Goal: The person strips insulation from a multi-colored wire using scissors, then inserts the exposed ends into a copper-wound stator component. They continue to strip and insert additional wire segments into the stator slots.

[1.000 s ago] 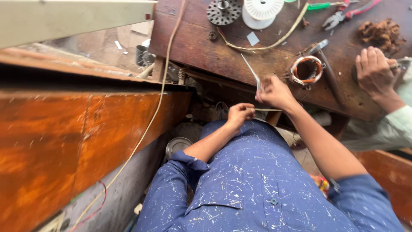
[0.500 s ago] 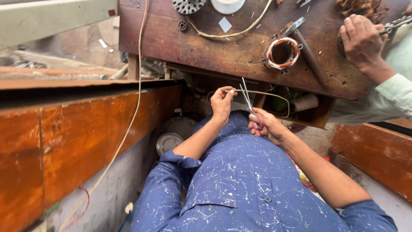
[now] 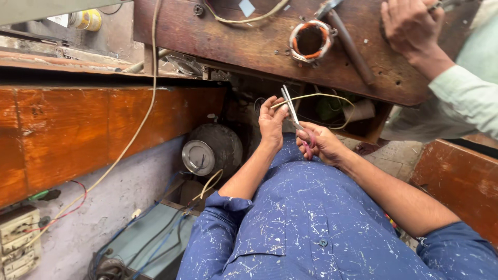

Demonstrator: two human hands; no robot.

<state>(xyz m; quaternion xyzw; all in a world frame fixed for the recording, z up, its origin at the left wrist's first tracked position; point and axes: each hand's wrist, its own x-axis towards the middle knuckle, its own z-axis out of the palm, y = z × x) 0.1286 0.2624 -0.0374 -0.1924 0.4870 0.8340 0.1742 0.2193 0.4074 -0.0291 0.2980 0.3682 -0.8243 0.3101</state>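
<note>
- Left hand (image 3: pixel 271 122) pinches a thin yellowish wire (image 3: pixel 321 96) between its fingers, below the worn wooden table (image 3: pixel 249 41).
- Right hand (image 3: pixel 317 144) grips red-handled metal scissors (image 3: pixel 292 110), blades up, touching the wire beside the left fingers.

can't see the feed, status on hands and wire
Left hand pinching wire. Right hand holds scissors, blades at wire. Co-worker's hand on bench, apart.
</note>
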